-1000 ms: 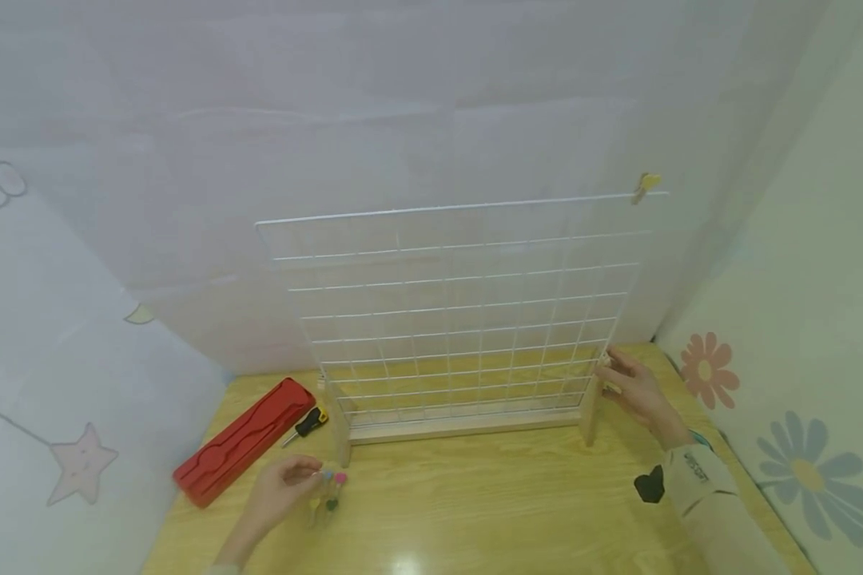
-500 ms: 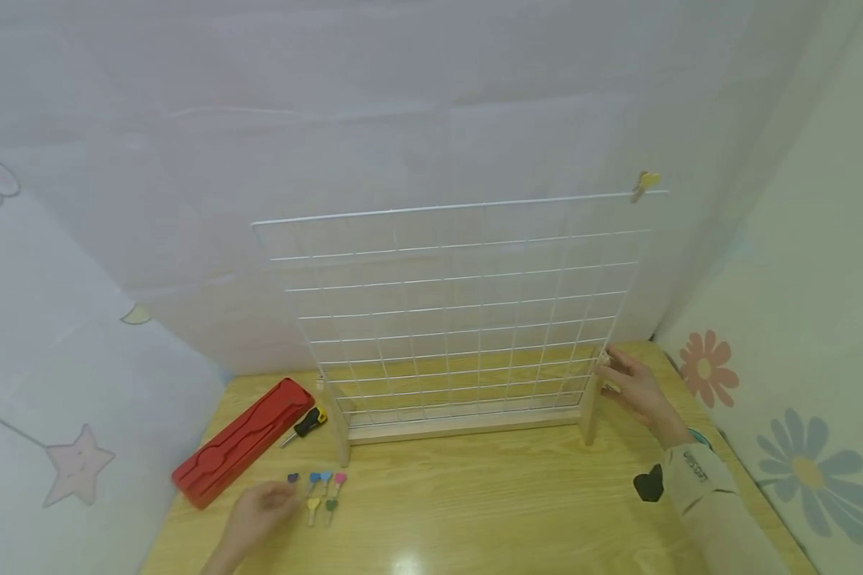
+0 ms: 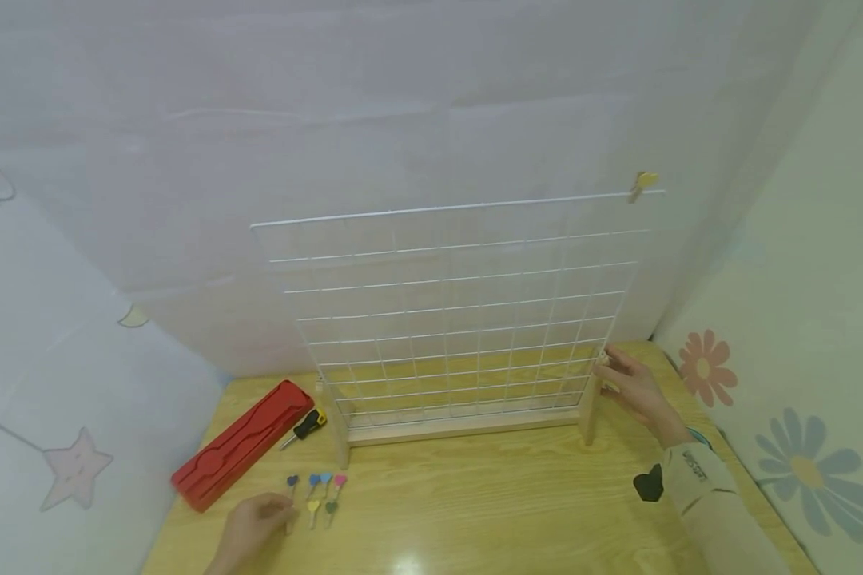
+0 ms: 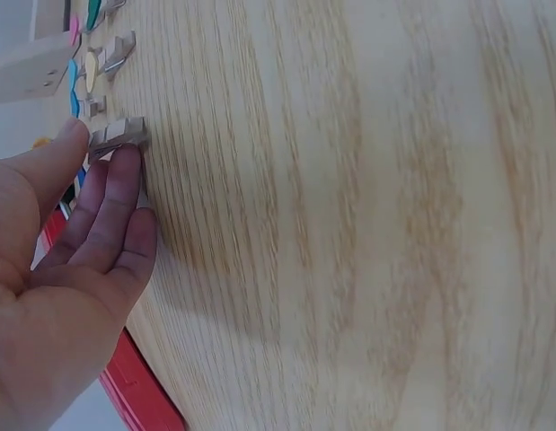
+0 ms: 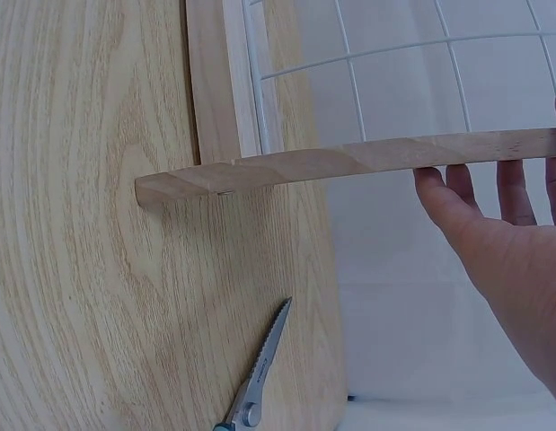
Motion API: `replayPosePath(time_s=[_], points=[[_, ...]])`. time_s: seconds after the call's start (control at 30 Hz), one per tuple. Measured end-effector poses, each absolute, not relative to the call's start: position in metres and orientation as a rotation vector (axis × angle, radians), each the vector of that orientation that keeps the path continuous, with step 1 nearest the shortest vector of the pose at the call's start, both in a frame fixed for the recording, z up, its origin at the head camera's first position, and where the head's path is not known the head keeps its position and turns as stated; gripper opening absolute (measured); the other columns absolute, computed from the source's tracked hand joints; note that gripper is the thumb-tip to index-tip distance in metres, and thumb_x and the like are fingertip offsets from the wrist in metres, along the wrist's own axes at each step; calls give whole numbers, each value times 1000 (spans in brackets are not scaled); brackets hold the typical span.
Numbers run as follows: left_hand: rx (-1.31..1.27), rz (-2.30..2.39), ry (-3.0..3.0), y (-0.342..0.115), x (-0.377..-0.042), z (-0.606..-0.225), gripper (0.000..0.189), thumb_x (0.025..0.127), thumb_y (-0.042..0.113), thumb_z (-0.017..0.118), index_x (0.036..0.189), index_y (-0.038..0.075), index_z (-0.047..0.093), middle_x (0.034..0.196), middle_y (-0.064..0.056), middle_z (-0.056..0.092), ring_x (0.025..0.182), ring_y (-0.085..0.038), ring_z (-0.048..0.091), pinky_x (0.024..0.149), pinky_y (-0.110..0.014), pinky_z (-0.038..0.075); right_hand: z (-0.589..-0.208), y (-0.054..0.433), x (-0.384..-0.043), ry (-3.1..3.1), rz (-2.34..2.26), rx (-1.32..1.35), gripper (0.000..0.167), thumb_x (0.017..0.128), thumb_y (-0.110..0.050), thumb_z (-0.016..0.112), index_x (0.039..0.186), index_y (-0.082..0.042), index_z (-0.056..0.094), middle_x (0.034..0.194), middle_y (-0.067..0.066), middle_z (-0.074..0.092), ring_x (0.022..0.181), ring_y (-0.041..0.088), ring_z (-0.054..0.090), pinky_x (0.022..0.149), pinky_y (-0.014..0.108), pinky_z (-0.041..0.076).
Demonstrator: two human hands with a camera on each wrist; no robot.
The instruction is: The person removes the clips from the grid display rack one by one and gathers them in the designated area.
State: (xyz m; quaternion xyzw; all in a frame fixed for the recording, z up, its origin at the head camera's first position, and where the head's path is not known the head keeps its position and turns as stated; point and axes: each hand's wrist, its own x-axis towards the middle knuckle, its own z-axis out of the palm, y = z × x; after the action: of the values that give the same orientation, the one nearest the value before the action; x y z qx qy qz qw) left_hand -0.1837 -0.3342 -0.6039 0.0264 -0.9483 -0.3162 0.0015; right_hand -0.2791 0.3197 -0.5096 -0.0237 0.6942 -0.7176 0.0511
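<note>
In the head view my left hand (image 3: 252, 527) is at the front left of the table, its fingertips against the side of a clothespin with a navy heart (image 3: 292, 481). The left wrist view shows the fingers nearly straight beside its wooden body (image 4: 120, 132). Lying close by are clothespins with blue (image 3: 314, 480), light blue (image 3: 326, 477), pink (image 3: 340, 480), yellow (image 3: 313, 506) and green (image 3: 331, 507) hearts. My right hand (image 3: 636, 391) grips the right wooden upright (image 5: 349, 160) of a stand bearing a white wire grid (image 3: 446, 310); the thumb is mostly out of view.
A yellow heart clothespin (image 3: 645, 182) sits on the grid's top wire. A red tray (image 3: 240, 443) and a screwdriver (image 3: 305, 427) lie at the left. Scissors (image 5: 264, 368) lie near the right upright. A black object (image 3: 649, 483) rests by the right sleeve.
My left hand has moved left and down from the light blue and pink clothespins, baring them and then the navy one. The right hand stays at the upright.
</note>
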Motion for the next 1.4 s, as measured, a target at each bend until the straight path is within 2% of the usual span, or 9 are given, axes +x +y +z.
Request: replayPosePath(time_s=[0.17, 0.27, 0.4, 0.6, 0.8, 1.07, 1.23, 1.4], points=[[69, -976, -2991, -333, -185, -606, 7, 83, 19, 75, 87, 14, 73, 92, -2, 71, 89, -23, 66, 81, -42, 52, -510, 319, -278, 2092, -2205, -78, 79, 98, -17, 57, 152, -2, 2, 118, -5, 49, 104, 0, 55, 104, 56, 29], [78, -977, -2998, -331, -186, -605, 8, 82, 20, 76, 86, 13, 72, 89, -2, 71, 83, -20, 66, 75, -39, 53, -510, 319, -278, 2074, -2219, -74, 79, 98, -15, 57, 152, -2, 1, 116, -6, 49, 104, 1, 56, 105, 55, 29], [99, -1012, -3002, -329, -188, -607, 14, 80, 21, 78, 87, 10, 72, 85, -1, 70, 76, -15, 65, 69, -33, 53, -509, 320, -277, 2070, -2215, -55, 80, 98, -16, 58, 152, -3, 0, 115, -7, 48, 105, 3, 55, 104, 49, 37], [127, -1051, -3002, -327, -189, -608, 19, 79, 21, 79, 88, 7, 70, 82, 0, 69, 72, -14, 63, 63, -29, 52, -508, 320, -278, 2070, -2214, -44, 81, 97, -16, 59, 152, -2, 1, 117, -5, 48, 104, 3, 56, 95, 34, 47], [144, -1051, -2985, -326, -190, -609, 17, 79, 20, 79, 86, 8, 70, 80, 0, 68, 71, -13, 62, 64, -30, 51, -506, 320, -278, 2045, -2236, -43, 80, 97, -14, 59, 152, -2, 2, 122, -1, 46, 104, 3, 56, 92, 32, 49], [158, -1039, -2981, -323, -192, -610, 15, 79, 19, 78, 84, 8, 70, 79, 1, 68, 71, -13, 62, 64, -32, 51, -507, 319, -277, 2080, -2209, -59, 80, 97, -16, 58, 152, -2, 2, 119, -4, 49, 104, 2, 56, 95, 35, 47], [172, -1053, -2979, -322, -191, -607, 15, 80, 18, 77, 86, 6, 70, 80, 0, 68, 72, -14, 63, 64, -32, 52, -508, 319, -278, 2077, -2215, -51, 81, 97, -16, 59, 152, -2, 2, 116, -6, 49, 103, 2, 56, 92, 32, 48], [159, -1056, -2968, -325, -189, -601, 10, 84, 9, 70, 91, 2, 71, 85, -6, 70, 73, -16, 64, 63, -30, 53, -509, 320, -279, 2044, -2228, -61, 81, 97, -15, 58, 152, -2, 0, 115, -5, 49, 103, 3, 56, 91, 30, 48]])
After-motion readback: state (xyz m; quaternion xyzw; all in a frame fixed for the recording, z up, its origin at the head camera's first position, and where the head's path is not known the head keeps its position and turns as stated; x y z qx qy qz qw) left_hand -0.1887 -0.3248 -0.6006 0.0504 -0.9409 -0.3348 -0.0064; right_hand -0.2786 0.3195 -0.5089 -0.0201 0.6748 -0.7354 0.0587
